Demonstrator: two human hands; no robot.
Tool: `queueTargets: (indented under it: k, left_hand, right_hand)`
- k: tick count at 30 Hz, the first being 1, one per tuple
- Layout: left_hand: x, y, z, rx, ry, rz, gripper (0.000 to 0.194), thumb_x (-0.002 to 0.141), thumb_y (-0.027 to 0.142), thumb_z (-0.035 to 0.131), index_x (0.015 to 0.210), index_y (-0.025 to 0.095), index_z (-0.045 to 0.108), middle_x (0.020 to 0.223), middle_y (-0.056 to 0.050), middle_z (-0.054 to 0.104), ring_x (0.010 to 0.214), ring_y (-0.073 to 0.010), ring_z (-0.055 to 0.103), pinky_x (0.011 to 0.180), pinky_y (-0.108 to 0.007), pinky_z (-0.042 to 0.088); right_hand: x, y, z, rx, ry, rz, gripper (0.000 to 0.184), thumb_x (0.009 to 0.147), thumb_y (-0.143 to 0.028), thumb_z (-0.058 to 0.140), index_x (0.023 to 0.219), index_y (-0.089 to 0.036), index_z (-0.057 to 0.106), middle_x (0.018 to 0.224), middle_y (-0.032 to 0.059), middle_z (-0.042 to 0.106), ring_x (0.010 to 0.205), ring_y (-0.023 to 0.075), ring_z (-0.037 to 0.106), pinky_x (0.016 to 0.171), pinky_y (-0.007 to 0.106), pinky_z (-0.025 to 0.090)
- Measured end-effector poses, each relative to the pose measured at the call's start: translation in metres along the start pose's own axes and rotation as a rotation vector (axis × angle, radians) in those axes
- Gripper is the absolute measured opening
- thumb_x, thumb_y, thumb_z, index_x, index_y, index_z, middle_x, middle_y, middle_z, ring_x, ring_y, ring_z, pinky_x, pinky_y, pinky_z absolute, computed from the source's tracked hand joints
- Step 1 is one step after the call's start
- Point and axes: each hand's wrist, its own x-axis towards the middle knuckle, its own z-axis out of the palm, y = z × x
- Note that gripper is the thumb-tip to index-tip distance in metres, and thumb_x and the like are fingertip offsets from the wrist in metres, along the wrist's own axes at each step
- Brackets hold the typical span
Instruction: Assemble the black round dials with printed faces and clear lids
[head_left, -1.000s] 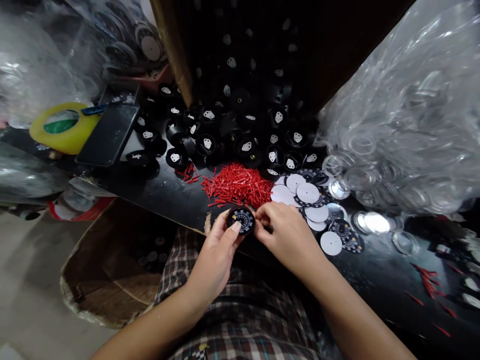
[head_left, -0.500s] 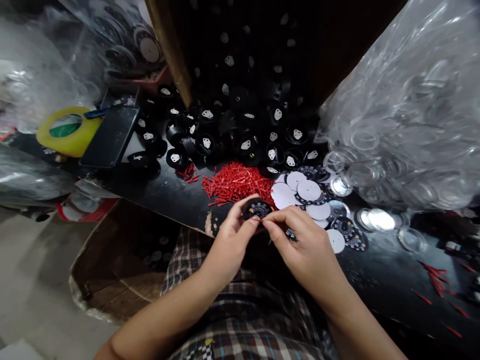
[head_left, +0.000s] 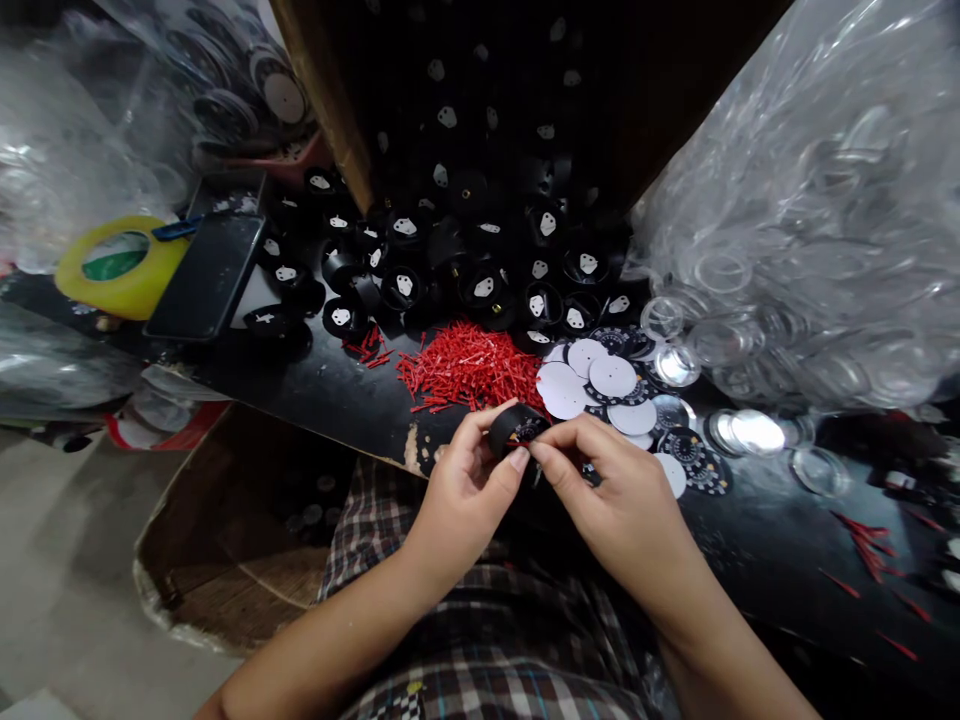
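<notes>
My left hand (head_left: 469, 490) is closed around a small black round gauge case (head_left: 504, 430), its thumb at the near rim. A dial with pale markings shows inside the tilted case. My right hand (head_left: 600, 470) pinches at the right edge of the case; a bit of red pointer (head_left: 517, 444) shows by the fingertips, mostly hidden. Just beyond the hands lies a heap of red pointers (head_left: 472, 365). White and black dial discs (head_left: 613, 376) overlap beside my right hand.
Many black cases (head_left: 405, 285) with white plates spill from a dark box behind. Clear plastic covers (head_left: 720, 345) and a large plastic bag (head_left: 825, 200) stand right. A phone (head_left: 206, 275) and a yellow tape roll (head_left: 124, 270) lie left. Below is an open carton (head_left: 217, 560).
The case has tipped in my left hand, so its black side wall shows more and its dial less. My right fingertips stay close against it. The whole view has shifted slightly.
</notes>
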Motion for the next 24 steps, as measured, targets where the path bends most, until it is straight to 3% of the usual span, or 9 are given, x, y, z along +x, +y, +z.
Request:
queueTargets:
  k: [8,12,15,17,21,24]
  left_hand:
    - [-0.004,-0.003,-0.001,0.248,0.089,0.119,0.031,0.082,0.016,0.060,0.111,0.027,0.066,0.102,0.000,0.069,0.097,-0.0194,0.063,0.091,-0.028,0.045]
    - [0.001,-0.001,-0.004,0.086,-0.006,-0.016,0.030,0.084,0.021,0.061,0.113,0.027,0.065,0.107,-0.001,0.070,0.101,-0.0197,0.063,0.094,-0.030,0.045]
    - [0.005,-0.001,-0.007,-0.097,-0.087,-0.128,0.035,0.083,0.024,0.065,0.118,0.029,0.063,0.118,0.000,0.068,0.113,-0.0202,0.059,0.098,-0.030,0.044]
    - [0.005,-0.001,-0.009,-0.122,-0.099,-0.144,0.038,0.083,0.025,0.065,0.121,0.030,0.062,0.123,0.000,0.066,0.119,-0.0200,0.057,0.103,-0.031,0.041]
    - [0.002,-0.001,-0.007,-0.070,-0.034,-0.170,0.037,0.083,0.034,0.065,0.120,0.031,0.065,0.129,0.000,0.064,0.127,-0.0231,0.051,0.111,-0.035,0.034]
    - [0.000,-0.004,-0.001,-0.200,0.068,-0.298,0.035,0.081,0.041,0.067,0.114,0.031,0.069,0.123,-0.002,0.067,0.126,-0.0282,0.053,0.108,-0.043,0.039]
  right_hand:
    - [-0.005,-0.004,0.005,-0.073,-0.019,0.061,0.022,0.091,-0.027,0.053,0.070,-0.021,0.053,0.064,-0.0015,0.058,0.063,0.0148,0.053,0.059,0.027,0.037]
    - [-0.001,-0.002,0.004,-0.037,-0.008,0.025,0.026,0.089,-0.025,0.055,0.063,-0.021,0.049,0.058,-0.0036,0.052,0.056,0.0122,0.049,0.056,0.025,0.036]
    - [0.004,0.000,0.001,-0.107,0.041,-0.131,0.008,0.089,-0.022,0.054,0.083,-0.020,0.059,0.072,0.0004,0.058,0.068,0.0151,0.054,0.065,0.028,0.040]
    - [0.008,0.002,0.001,-0.227,0.062,-0.238,0.009,0.089,-0.020,0.053,0.094,-0.018,0.060,0.081,0.0039,0.061,0.076,0.0182,0.055,0.072,0.032,0.040]
    - [0.013,0.000,0.003,-0.440,0.055,-0.339,0.013,0.088,-0.016,0.049,0.078,-0.018,0.058,0.074,0.0044,0.059,0.071,0.0187,0.052,0.070,0.034,0.037]
    - [0.015,-0.007,0.005,-0.414,0.084,-0.292,0.015,0.085,-0.013,0.048,0.074,-0.018,0.056,0.069,0.0018,0.057,0.065,0.0158,0.050,0.069,0.032,0.037]
